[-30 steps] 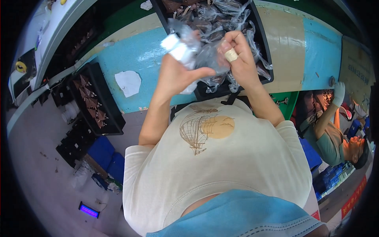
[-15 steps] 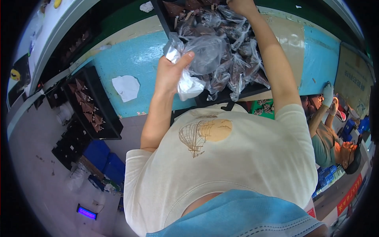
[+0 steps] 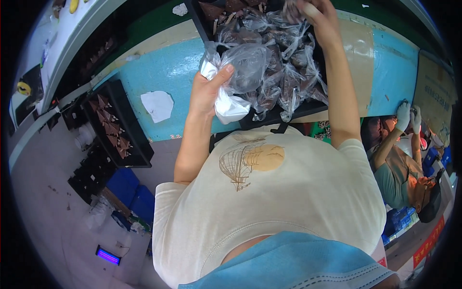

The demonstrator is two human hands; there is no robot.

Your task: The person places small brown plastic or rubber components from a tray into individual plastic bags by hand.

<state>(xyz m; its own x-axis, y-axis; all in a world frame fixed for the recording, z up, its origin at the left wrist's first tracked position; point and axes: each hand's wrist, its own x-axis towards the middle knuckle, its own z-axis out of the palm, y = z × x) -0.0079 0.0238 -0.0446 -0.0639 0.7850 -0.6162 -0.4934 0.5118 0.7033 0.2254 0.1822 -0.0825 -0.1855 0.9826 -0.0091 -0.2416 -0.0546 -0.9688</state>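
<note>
My left hand (image 3: 206,92) is closed round a bunch of clear plastic bags (image 3: 230,107), the thumb on top. One puffed-out clear bag (image 3: 246,67) spreads from this grip over the near left part of a black crate (image 3: 284,115). Inside the crate lie several clear bags with dark brown pieces (image 3: 290,94) in them. Unbagged brown pointed pieces (image 3: 211,10) show in its far left corner. Over the crate's far right part is my right hand (image 3: 320,21), its fingers bent together and blurred round something brownish that I cannot make out.
Left on the blue tabletop (image 3: 187,53) lies a white paper scrap (image 3: 157,106). A second black crate (image 3: 137,139) with brown pointed pieces stands at the left edge. At the right, a gloved co-worker (image 3: 397,164) works near a cardboard sheet (image 3: 435,96). A green tray (image 3: 321,131) shows by my waist.
My right hand has come back from the crate's far edge, nearer and to the right, its fingers now curled. My left hand keeps its grip on the bags. The co-worker's hands have shifted.
</note>
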